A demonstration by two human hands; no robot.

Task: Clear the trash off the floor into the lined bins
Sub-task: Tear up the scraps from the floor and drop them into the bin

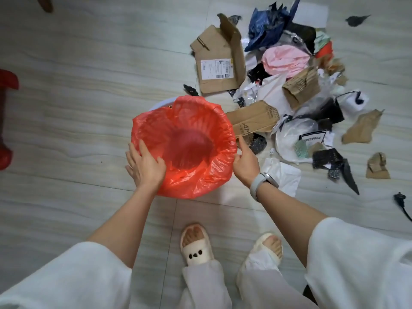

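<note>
A white bin lined with a red plastic bag stands on the floor in front of me, and nothing lies inside it. My left hand rests flat on the bag at the bin's near left rim, fingers straight. My right hand is at the right rim, pinching the bag's edge with the index finger stretched out. To the right lies a heap of trash: a flattened cardboard box with a label, a cardboard strip, a pink bag, a blue bag, white and black plastic scraps.
Loose cardboard bits and black scraps are scattered at the far right, with a black plug and cable. A red object stands at the left edge. My slippered feet stand just behind the bin on pale tiled floor.
</note>
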